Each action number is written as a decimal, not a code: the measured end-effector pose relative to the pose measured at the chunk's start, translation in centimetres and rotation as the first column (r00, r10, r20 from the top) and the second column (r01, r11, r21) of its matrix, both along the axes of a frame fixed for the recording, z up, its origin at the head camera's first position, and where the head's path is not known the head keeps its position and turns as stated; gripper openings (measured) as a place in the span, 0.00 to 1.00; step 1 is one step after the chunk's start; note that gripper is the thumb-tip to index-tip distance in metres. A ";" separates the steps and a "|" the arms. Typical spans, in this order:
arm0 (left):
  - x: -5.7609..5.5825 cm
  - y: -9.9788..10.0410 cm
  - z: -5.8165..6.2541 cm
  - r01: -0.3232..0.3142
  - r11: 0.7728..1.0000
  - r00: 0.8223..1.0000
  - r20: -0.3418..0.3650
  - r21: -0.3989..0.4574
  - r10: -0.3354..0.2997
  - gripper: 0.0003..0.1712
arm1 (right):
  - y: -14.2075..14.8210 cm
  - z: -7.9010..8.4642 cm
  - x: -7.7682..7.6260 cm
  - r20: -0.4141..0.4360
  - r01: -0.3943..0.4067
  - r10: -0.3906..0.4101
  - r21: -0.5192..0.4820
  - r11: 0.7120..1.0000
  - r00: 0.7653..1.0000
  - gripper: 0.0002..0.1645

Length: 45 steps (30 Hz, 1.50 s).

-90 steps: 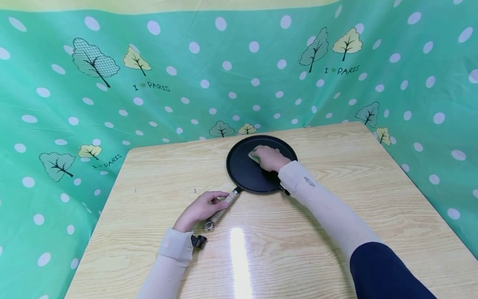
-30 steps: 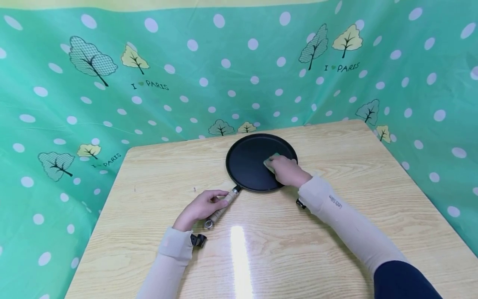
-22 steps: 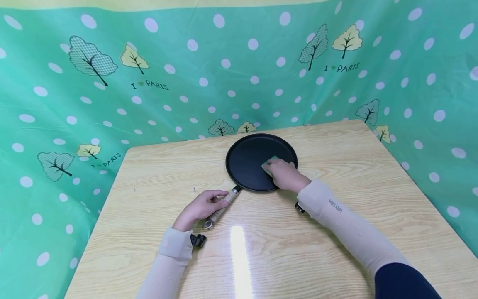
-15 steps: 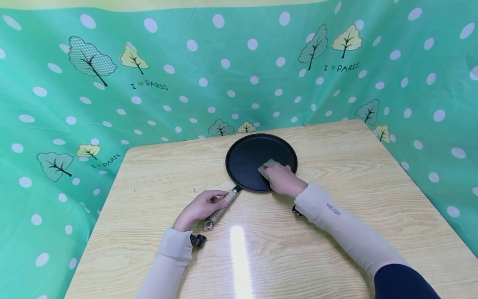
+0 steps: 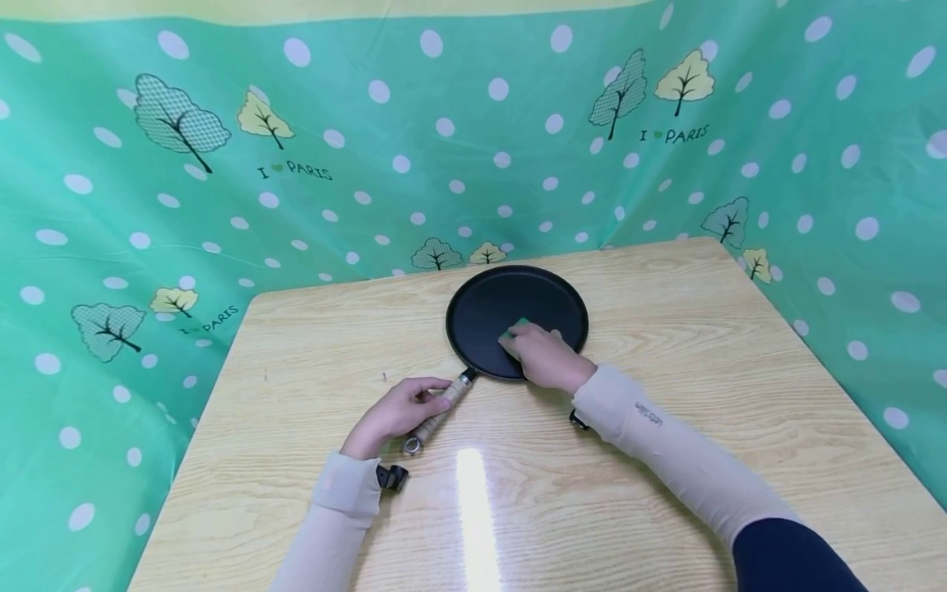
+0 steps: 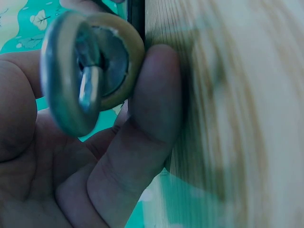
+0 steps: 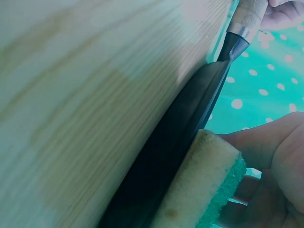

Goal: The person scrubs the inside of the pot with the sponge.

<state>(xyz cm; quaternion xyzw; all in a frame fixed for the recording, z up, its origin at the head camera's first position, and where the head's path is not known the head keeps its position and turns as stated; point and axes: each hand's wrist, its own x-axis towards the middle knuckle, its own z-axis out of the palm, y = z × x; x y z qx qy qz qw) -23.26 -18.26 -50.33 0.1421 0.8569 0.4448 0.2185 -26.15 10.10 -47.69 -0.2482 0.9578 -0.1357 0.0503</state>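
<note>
A round black flat pan (image 5: pixel 484 304) with a low rim lies on the wooden table. Its light wood-coloured handle (image 5: pixel 458 390) points toward the near left and ends in a metal ring (image 6: pixel 71 76). My left hand (image 5: pixel 395 409) holds that handle between thumb and fingers. In my right hand (image 5: pixel 547 358) is a sponge (image 7: pixel 194 180), pale yellow with a green layer, gripped over the near part of the pan. From the right wrist view, the sponge's yellow side faces the pan and its green side faces my palm. The head view shows only a green corner of it.
The light wood table (image 5: pixel 296 493) reaches back to a green polka-dot cloth (image 5: pixel 414 107) with printed trees, which hangs behind and along both sides. A bright light strip (image 5: pixel 475 518) reflects off the front of the tabletop.
My right hand with the sponge has swept across the pan, first rightward, then left and toward the near rim. The left hand keeps its hold on the handle, and the pan stays in place.
</note>
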 end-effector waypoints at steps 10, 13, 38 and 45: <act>0.0 0.0 0.1 0.003 1.000 1.000 -0.005 0.004 -0.003 0.24 | -1.2 0.2 -0.6 -0.011 -0.016 0.016 0.001 1.000 1.000 0.26; 0.0 -0.1 0.1 0.006 1.000 1.000 -0.008 0.003 -0.006 0.24 | -1.5 0.2 -1.0 -0.010 -0.019 0.019 0.007 1.000 1.000 0.26; 0.1 0.0 0.1 0.002 1.000 1.000 -0.015 0.010 -0.002 0.23 | -3.2 0.8 -4.4 0.025 0.021 -0.023 0.082 0.996 0.999 0.31; 0.2 -0.1 0.2 0.000 1.000 1.000 -0.017 0.002 0.000 0.23 | -3.2 0.8 -5.4 0.070 0.094 -0.098 0.055 0.994 0.993 0.32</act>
